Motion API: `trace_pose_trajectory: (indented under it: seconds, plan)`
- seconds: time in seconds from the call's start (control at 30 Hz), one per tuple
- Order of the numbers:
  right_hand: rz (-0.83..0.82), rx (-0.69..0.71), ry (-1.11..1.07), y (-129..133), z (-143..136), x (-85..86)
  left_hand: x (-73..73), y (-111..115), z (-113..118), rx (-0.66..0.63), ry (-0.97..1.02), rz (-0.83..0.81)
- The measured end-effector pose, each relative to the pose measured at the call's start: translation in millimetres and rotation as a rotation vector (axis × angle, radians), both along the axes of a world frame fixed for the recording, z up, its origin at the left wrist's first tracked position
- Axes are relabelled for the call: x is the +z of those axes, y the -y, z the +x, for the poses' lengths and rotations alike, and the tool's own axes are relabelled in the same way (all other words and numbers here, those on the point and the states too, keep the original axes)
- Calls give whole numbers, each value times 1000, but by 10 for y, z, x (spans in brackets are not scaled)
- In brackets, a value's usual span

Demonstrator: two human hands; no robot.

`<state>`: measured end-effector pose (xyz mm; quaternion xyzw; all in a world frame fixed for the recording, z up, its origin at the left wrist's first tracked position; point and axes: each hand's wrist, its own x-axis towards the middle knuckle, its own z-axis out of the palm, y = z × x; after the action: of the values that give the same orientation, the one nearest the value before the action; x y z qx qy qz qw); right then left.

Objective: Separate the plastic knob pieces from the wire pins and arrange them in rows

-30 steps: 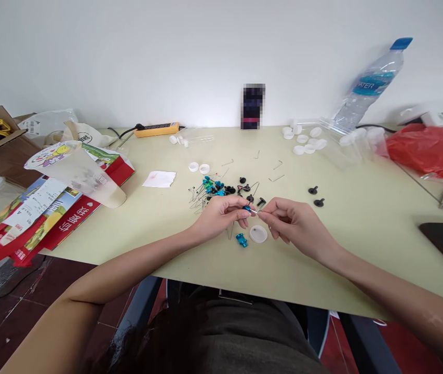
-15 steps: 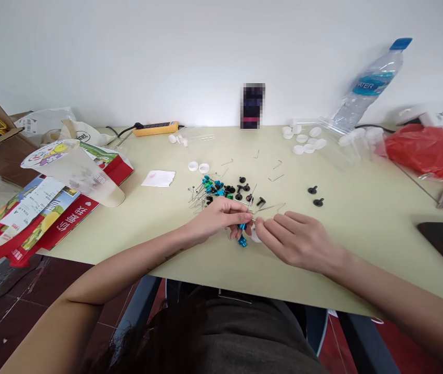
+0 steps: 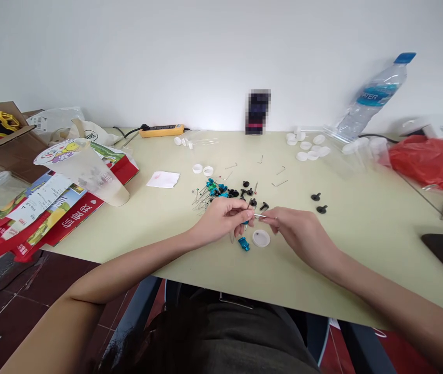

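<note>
My left hand (image 3: 229, 219) pinches a small blue part (image 3: 245, 223), mostly hidden behind its fingers. Closed around a thin metal rod (image 3: 260, 215), my right hand (image 3: 299, 228) is just to the right, and the rod reaches to the left fingertips. Another blue metal part (image 3: 244, 244) lies on the table below the hands, beside a round white lid (image 3: 261, 238). Behind the left hand is a pile of blue, green and black parts (image 3: 215, 188) with thin pins. Several black knobs (image 3: 264, 206) are scattered near the fingers.
Bent metal keys (image 3: 281, 183) and white caps (image 3: 305, 146) lie farther back. A plastic cup (image 3: 100, 176) rests on a red bag (image 3: 77, 221) at left. A water bottle (image 3: 377, 96) leans at the wall near a red plastic bag (image 3: 427, 161).
My right hand has turned and its fingers have drawn slightly right, uncovering the rod and the white lid. The whole view has shifted slightly.
</note>
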<state>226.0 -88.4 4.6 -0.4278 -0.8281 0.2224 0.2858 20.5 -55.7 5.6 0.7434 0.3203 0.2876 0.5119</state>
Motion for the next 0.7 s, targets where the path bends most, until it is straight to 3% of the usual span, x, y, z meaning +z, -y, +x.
trace_pose_trajectory:
  seconds: [0.07,0.13,0.2,0.3,0.37,0.43,0.53,0.6,0.67,0.7]
  plan:
    - [319,23,169,8,28,-15,4,-37,-7,-107,48,-247]
    - [340,19,149,-6,50,-8,-4,-53,-18,-99,85,-262]
    - [63,-7,-42,-32,53,19,-23,-40,-30,20,88,-30]
    - [-586,30,-327,-58,28,65,-50,6,-37,153,49,516]
    - [-788,47,-421,-54,9,78,-53,26,-30,148,10,678]
    - [-658,8,-395,-33,4,72,-44,17,-18,120,-16,522]
    - [-48,-4,-107,8,33,32,-29,-50,-8,-19,19,-26]
    - [341,67,104,26,62,0,-34,-101,-13,-138,59,-319]
    - [476,105,168,24,80,-17,-52,-128,-26,-169,84,-416]
    - [419,71,126,15,81,-16,-63,-130,-34,-141,97,-388]
